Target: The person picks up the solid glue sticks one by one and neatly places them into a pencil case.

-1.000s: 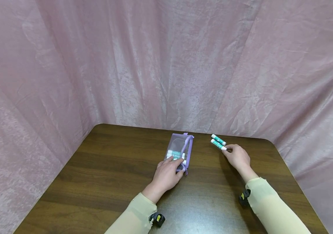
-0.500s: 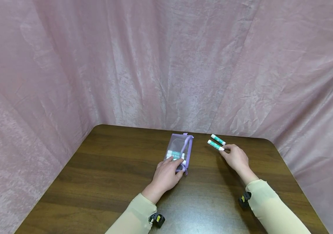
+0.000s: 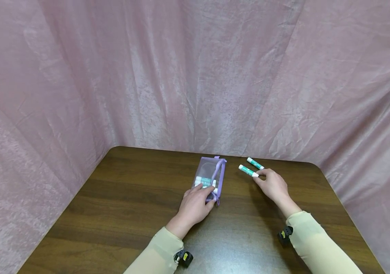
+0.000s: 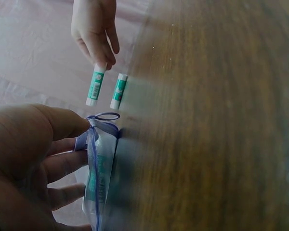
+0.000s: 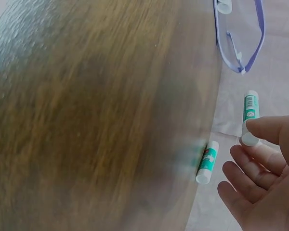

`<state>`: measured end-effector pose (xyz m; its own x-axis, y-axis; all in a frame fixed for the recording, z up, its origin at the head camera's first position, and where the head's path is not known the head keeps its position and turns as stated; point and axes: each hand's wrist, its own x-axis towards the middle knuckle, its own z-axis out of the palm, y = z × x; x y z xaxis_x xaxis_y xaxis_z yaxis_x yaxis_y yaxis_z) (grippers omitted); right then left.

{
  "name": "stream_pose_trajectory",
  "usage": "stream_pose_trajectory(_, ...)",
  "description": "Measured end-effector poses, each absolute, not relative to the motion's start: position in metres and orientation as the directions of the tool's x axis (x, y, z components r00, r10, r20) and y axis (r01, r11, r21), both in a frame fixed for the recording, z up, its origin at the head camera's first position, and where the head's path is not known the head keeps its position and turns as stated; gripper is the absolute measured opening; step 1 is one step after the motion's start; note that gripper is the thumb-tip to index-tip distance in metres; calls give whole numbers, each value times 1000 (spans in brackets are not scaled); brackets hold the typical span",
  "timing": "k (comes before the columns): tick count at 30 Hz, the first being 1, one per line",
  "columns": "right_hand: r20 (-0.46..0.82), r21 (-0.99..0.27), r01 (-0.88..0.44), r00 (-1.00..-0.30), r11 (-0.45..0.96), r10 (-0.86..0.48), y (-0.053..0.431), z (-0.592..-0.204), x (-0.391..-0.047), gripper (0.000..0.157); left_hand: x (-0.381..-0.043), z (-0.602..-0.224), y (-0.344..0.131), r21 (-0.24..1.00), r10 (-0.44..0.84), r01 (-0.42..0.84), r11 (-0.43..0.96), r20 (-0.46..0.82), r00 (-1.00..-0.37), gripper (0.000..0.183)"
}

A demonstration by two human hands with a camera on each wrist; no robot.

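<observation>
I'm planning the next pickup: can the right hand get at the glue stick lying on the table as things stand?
Probably yes: the right grip is close to the lying glue stick, with nothing visible between, though it pinches another glue stick.

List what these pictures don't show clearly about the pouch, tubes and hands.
Head: the left hand covers part of the mesh pouch; tubes inside can't be surely counted.
Left wrist: fine print on the held tube is too small to read.
Right wrist: the frame's edges crop the pouch and the right hand.
</observation>
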<state>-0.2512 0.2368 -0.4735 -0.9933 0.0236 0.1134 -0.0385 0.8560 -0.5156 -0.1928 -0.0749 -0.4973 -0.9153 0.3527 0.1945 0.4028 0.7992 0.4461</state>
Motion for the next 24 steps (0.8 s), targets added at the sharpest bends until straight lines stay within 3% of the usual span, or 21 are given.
stream_pose_trajectory(24, 120, -503, -93, -992, 859, -37, 221, -473, -256, 26, -193, -498, -75, 443, 357, 429, 787, 241, -903, 42)
